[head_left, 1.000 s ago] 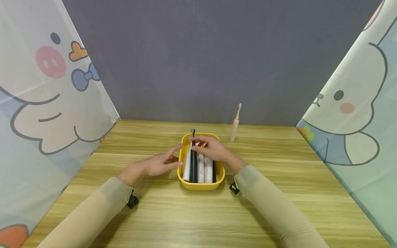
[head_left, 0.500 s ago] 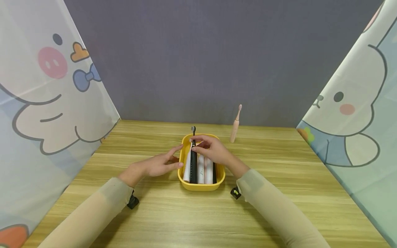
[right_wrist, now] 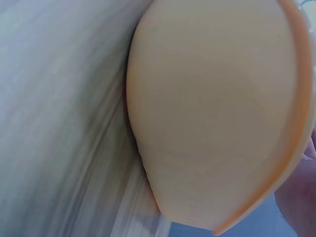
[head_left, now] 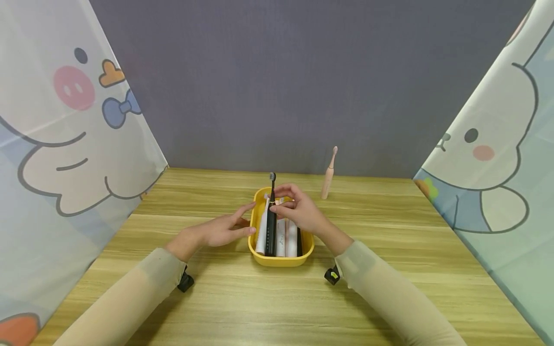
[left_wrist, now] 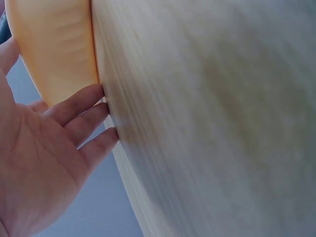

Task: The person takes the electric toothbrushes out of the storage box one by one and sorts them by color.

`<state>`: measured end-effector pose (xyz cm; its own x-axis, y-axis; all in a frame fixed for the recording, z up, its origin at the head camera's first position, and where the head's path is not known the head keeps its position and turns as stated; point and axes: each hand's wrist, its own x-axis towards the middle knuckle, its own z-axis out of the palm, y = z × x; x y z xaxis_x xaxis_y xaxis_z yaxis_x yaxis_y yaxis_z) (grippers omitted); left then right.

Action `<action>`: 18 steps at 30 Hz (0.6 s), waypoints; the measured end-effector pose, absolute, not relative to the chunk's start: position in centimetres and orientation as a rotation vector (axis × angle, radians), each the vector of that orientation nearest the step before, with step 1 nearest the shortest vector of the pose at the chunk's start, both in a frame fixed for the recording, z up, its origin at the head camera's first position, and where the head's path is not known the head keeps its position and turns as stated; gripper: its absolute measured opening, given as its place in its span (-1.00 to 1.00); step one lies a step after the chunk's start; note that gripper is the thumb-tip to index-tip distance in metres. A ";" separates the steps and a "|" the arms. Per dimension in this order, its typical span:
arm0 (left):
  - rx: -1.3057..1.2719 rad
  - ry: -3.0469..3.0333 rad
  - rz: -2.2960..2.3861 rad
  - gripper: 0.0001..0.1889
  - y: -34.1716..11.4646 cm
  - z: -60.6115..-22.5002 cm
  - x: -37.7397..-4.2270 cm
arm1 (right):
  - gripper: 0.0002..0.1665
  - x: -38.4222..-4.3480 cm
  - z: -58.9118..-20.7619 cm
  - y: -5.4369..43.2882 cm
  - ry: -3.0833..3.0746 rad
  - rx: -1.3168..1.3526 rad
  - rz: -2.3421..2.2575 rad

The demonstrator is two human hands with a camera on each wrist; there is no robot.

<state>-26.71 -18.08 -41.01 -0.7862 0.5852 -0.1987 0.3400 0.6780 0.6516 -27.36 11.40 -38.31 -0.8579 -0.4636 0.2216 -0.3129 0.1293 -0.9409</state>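
Observation:
My right hand (head_left: 305,211) pinches a black electric toothbrush (head_left: 271,228) near its neck, thumb on the near side. The brush head points up past the far rim of a yellow basket (head_left: 279,262), while the handle's lower end is still inside it. My left hand (head_left: 222,229) rests at the basket's left side with fingers spread. In the left wrist view, that hand (left_wrist: 44,153) has fingertips at the tabletop beside the basket wall (left_wrist: 59,44). The basket wall (right_wrist: 207,108) fills most of the right wrist view and hides nearly all of the right hand.
White toothbrushes (head_left: 280,239) and a dark handle (head_left: 299,242) lie side by side in the basket. Behind it to the right, a pink electric toothbrush (head_left: 327,180) stands upright on the wooden table (head_left: 251,307). A grey wall (head_left: 281,86) rises at the back.
My right hand has shifted slightly right, and the black toothbrush's head has risen and moved a little right with it. My left hand has stayed at the basket's side.

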 end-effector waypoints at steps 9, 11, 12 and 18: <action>0.722 2.499 0.863 -0.05 -18.0 -40.9 -26.7 | -0.20 -26.7 -37.8 11.7 2.202 -0.748 -1.857; 0.724 2.499 0.865 -0.05 -18.0 -41.0 -26.7 | -0.24 -26.6 -37.8 11.8 2.205 -0.748 -1.831; 0.726 2.500 0.865 -0.05 -18.0 -41.0 -26.7 | -0.25 -26.5 -37.8 11.8 2.207 -0.747 -1.820; 0.726 2.496 0.872 -0.06 -18.1 -41.0 -26.7 | -0.29 -26.0 -38.0 11.8 2.183 -0.766 -1.768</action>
